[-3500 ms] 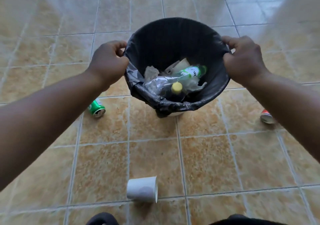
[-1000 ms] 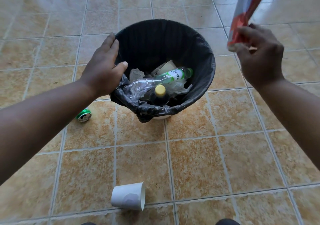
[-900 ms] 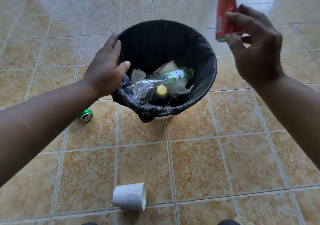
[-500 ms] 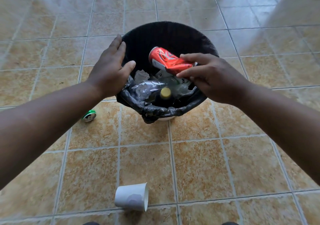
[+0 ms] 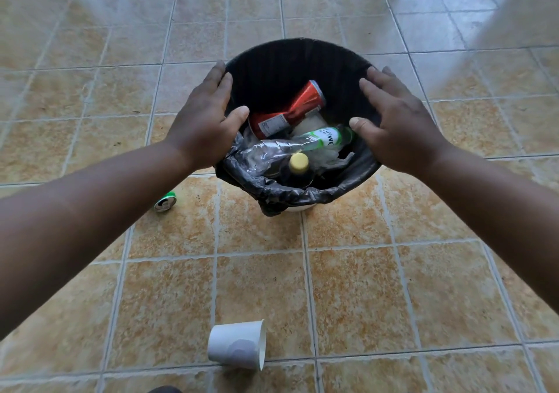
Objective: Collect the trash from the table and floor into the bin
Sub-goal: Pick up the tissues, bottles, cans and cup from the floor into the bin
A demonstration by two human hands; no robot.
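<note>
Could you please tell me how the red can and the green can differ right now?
The red can lies inside the bin on top of the other trash, while the green can lies on the floor tiles left of the bin. The red can shows its whole side and looks dented in the middle; the green can is mostly hidden behind the left arm, showing little but its silver end. Both lie on their sides, and neither hand touches them.

floor: glazed tan-orange square tiles, pale grout lines | far edge: washed-out pale glare across the tiles | near edge: dark rounded shape, partly cut off, unidentifiable
</note>
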